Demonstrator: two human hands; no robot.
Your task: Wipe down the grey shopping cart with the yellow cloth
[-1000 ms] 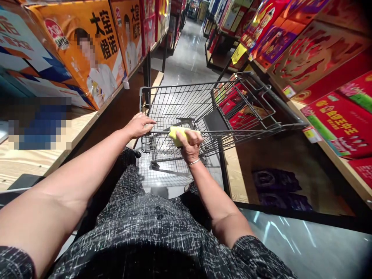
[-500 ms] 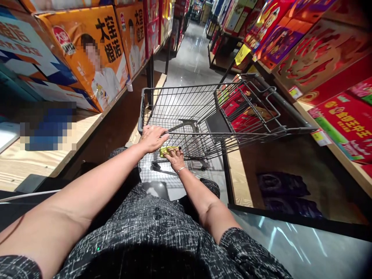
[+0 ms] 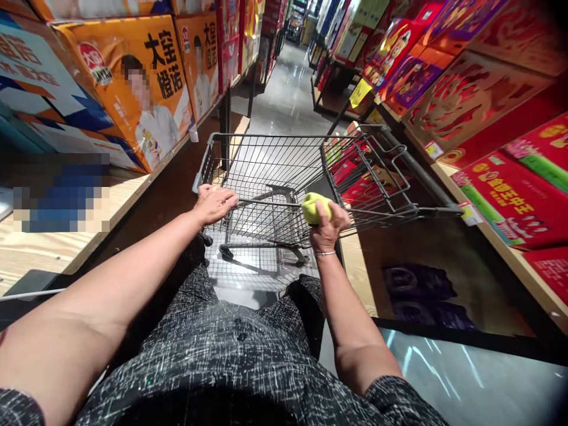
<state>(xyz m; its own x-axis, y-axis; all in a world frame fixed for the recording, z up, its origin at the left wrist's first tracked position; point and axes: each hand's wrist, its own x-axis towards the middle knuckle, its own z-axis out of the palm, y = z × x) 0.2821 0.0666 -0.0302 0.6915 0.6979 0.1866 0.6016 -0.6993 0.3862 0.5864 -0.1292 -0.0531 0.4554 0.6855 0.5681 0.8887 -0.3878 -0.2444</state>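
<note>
A black wire shopping cart [image 3: 270, 160] stands in front of me in a shop aisle, its basket holding nothing I can see. My left hand [image 3: 214, 203] rests on the near left corner of the cart's rim, fingers curled over the wire. My right hand [image 3: 327, 228] is closed round a yellow-green cloth [image 3: 314, 207] and presses it against the near rim at the cart's right side. A thin bracelet circles my right wrist.
Orange and blue printed boxes [image 3: 146, 89] line the wooden shelf on the left. Red gift boxes [image 3: 501, 189] fill the shelves on the right, with dark packs [image 3: 421, 284] on the lower shelf. The glossy grey aisle floor [image 3: 288, 89] runs ahead past more shelving.
My right hand with the cloth has slid along the cart's near rim from the middle to the right side. My left hand moved left to the corner. The cart shifted slightly.
</note>
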